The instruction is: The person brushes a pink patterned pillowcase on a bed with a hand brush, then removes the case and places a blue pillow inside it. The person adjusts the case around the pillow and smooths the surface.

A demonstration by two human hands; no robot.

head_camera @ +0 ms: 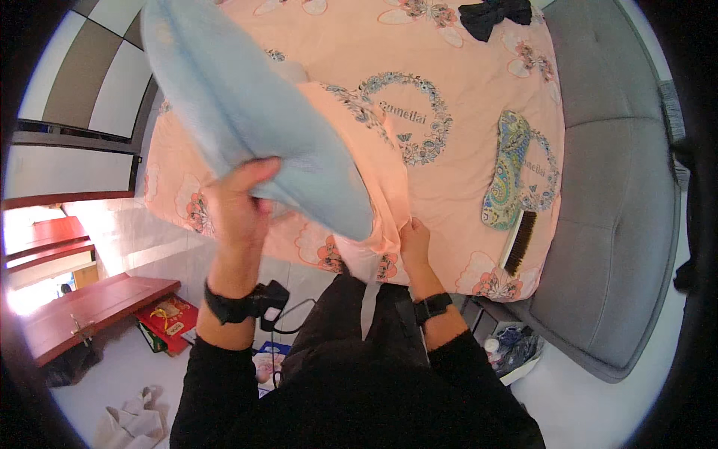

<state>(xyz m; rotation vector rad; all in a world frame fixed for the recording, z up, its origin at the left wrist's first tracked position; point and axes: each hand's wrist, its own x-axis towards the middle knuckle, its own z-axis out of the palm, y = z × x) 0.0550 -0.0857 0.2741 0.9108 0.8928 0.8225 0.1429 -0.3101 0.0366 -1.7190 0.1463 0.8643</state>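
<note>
A light blue pillow slants across the view above the bed, its lower end beside a peach pillowcase with a printed floral pattern. My left hand grips the pillow's lower edge, thumb on top and fingers underneath. On the other side, my right hand pinches the pillowcase's edge near the pillow's lower tip. The pillow's near end lies against the case's opening; how much of it is inside I cannot tell. Black straps circle both wrists.
Under the pillow spreads a peach patterned bedsheet. A bed brush, a paisley cloth item and a black cloth bow lie on it. A grey padded headboard stands at right, a red wooden bench-like piece at left.
</note>
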